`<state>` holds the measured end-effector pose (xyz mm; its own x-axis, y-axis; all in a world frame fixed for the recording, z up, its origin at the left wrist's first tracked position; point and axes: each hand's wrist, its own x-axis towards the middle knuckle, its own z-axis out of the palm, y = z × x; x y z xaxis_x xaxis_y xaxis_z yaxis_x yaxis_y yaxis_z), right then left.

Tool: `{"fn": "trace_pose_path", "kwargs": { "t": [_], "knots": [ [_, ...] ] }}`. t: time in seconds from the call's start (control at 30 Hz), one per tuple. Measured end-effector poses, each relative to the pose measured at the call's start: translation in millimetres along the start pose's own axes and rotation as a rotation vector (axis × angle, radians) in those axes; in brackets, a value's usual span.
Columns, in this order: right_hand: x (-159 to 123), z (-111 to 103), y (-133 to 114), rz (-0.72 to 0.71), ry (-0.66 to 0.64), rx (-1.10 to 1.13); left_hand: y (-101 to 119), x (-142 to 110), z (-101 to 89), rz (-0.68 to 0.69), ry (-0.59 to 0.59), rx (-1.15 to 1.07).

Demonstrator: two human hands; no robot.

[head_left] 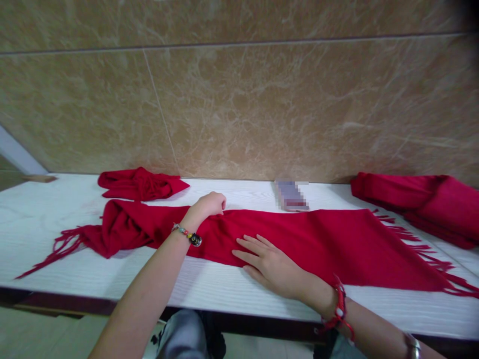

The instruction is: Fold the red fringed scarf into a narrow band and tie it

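A long red scarf (329,244) with fringed ends lies lengthwise across the white table. Its right part is spread flat, while its left part is bunched and twisted. At the far edge of the cloth, near the middle, my left hand (211,203) is closed with the fingers curled on the fabric; the fingertips are partly hidden. My right hand (267,264) rests palm down on the flat part, its fingers stretched out and spread. Small creases run through the cloth between the two hands.
A crumpled red cloth (142,184) lies at the back left. Folded red fabric (422,204) sits at the right. A phone (292,195) lies against the tiled wall (262,109). The white table (232,296) ends just in front of my knees.
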<state>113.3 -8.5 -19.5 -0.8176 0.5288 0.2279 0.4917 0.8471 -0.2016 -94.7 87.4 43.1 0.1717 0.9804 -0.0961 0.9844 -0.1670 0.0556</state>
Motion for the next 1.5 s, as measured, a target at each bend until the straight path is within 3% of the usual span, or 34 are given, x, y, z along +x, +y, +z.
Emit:
{"fn": "trace_pose_path", "kwargs": {
  "t": [0.13,0.27,0.4,0.5,0.63,0.7,0.77,0.83,0.9,1.07,1.27,1.5],
  "knots": [
    [0,0,-1,0.001,0.012,-0.005,-3,5,4.3,-0.029,0.175,0.085],
    [0,-1,-1,-0.004,0.013,-0.005,-2,9,8.2,0.046,0.222,0.12],
    [-1,-2,-1,-0.01,0.022,-0.007,-3,5,4.9,0.131,0.168,0.095],
    [-1,-2,1,-0.029,0.031,-0.006,-9,-3,3.9,0.19,0.033,0.069],
    [-2,3,4,-0.058,0.112,-0.006,-14,-18,9.6,0.145,-0.03,0.08],
    [-2,5,5,-0.089,0.183,-0.013,-12,-27,12.8,0.096,0.014,0.115],
    [-3,6,6,-0.132,0.263,-0.028,-7,-38,15.6,0.071,0.131,0.198],
    [-3,6,6,-0.168,0.323,-0.053,0,-50,18.2,0.095,0.281,0.285],
    [-3,4,4,-0.176,0.35,-0.096,5,-63,20.3,0.181,0.353,0.287],
    [-5,0,0,-0.179,0.284,-0.236,-1,-88,21.9,0.514,0.043,0.057],
    [-3,-3,-1,-0.151,0.211,-0.315,-16,-96,17.1,0.511,-0.063,-0.025],
    [-1,-3,0,-0.138,0.207,-0.259,-11,-96,10.5,0.494,-0.116,0.052]
  ]
}}
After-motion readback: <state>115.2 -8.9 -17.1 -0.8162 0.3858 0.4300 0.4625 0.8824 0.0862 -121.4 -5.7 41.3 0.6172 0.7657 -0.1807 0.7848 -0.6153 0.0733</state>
